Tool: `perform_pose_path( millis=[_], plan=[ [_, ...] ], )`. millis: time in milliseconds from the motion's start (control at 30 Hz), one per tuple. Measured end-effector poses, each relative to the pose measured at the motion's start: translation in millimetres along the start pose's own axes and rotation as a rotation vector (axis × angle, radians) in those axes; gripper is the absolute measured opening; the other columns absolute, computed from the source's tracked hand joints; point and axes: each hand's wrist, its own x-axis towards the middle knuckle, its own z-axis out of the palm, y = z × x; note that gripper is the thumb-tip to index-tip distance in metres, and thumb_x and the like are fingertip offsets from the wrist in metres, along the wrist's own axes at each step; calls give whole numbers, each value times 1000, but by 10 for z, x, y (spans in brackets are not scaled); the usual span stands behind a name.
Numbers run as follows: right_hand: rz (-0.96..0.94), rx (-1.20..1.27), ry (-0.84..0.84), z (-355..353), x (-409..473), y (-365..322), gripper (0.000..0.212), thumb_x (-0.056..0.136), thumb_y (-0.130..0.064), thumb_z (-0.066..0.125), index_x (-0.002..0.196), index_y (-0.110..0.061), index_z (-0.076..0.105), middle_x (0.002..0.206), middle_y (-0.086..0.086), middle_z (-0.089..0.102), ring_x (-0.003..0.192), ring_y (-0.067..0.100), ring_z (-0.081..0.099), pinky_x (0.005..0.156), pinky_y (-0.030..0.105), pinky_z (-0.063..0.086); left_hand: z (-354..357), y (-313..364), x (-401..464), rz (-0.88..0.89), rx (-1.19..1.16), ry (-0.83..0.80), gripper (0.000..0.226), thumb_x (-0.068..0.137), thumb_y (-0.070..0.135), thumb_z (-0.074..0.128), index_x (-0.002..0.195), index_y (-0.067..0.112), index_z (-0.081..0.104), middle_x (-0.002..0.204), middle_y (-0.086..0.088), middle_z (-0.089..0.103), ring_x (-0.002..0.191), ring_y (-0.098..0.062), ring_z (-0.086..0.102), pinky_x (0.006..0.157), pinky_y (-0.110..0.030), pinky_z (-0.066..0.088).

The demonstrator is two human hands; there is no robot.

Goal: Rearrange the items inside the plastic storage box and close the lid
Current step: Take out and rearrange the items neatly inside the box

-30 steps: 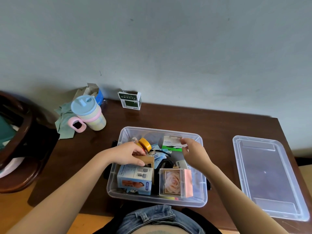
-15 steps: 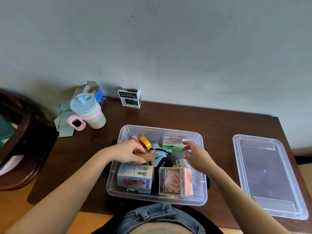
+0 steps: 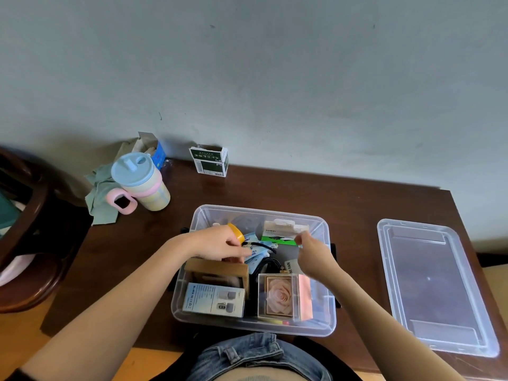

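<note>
The clear storage box (image 3: 258, 211) stands open on the dark wooden table (image 3: 357, 204). Its lid (image 3: 431, 287) lies flat to the right. Inside are a brown cardboard box (image 3: 217, 268), a white-and-blue product box (image 3: 214, 299), a clear case with a rose picture (image 3: 280, 295), a black cable (image 3: 266, 265), blue packets (image 3: 257, 254), a yellow roll (image 3: 238, 233) and a white-and-green box (image 3: 283, 233). My left hand (image 3: 220, 243) hovers beside the yellow roll, fingers curled down onto the blue packets; its grip is hidden. My right hand (image 3: 313, 251) pinches the white-and-green box's near right corner.
A pastel cup with a blue lid and pink handle (image 3: 140, 182) stands at the back left on a green cloth (image 3: 99, 193), with a blue carton (image 3: 158, 155) behind it. A green-and-white carton (image 3: 210, 160) leans on the wall. A dark wooden chair (image 3: 27, 229) flanks the table's left side.
My left hand has left the brown cardboard box and moved back toward the yellow roll and blue packets. My right hand has curled its fingers at the white-and-green box's corner.
</note>
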Motion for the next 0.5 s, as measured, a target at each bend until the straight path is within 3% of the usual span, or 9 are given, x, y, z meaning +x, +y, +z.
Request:
perform_pose_path(
  millis=[133, 233, 300, 400, 500],
  plan=[
    [-56, -369, -221, 66, 113, -52, 16, 93, -9, 42, 96, -1, 57, 98, 13, 61, 97, 30, 58, 75, 33, 45, -8, 200, 174, -15, 108, -30, 27, 92, 43, 57, 81, 26, 75, 77, 9, 65, 68, -7, 53, 61, -23, 40],
    [-93, -515, -330, 176, 289, -90, 29, 93, -11, 45, 121, -5, 53, 114, 15, 62, 105, 32, 59, 76, 33, 47, 6, 249, 255, -68, 153, -156, 20, 87, 37, 66, 90, 19, 74, 89, 2, 69, 82, -14, 64, 68, -24, 53],
    [-80, -544, -402, 240, 377, -97, 37, 92, -9, 45, 128, -8, 49, 118, 14, 61, 102, 30, 59, 76, 34, 48, 16, 204, 249, -73, 141, -156, 15, 85, 32, 69, 91, 19, 73, 92, 3, 71, 85, -12, 66, 64, -19, 53],
    [-44, -539, -423, 286, 437, -102, 33, 93, -13, 45, 125, -9, 52, 111, 12, 61, 86, 24, 52, 77, 31, 48, 27, 96, 172, -43, 75, -100, 8, 85, 27, 69, 88, 22, 74, 81, 11, 68, 76, -5, 62, 59, -15, 48],
    [-43, -563, -429, 285, 461, -103, 30, 91, -15, 46, 119, -9, 56, 102, 10, 60, 83, 24, 49, 75, 32, 47, 68, 22, 109, -16, -8, -55, 8, 85, 26, 70, 89, 20, 74, 70, 14, 64, 66, -1, 57, 59, -17, 46]
  ],
)
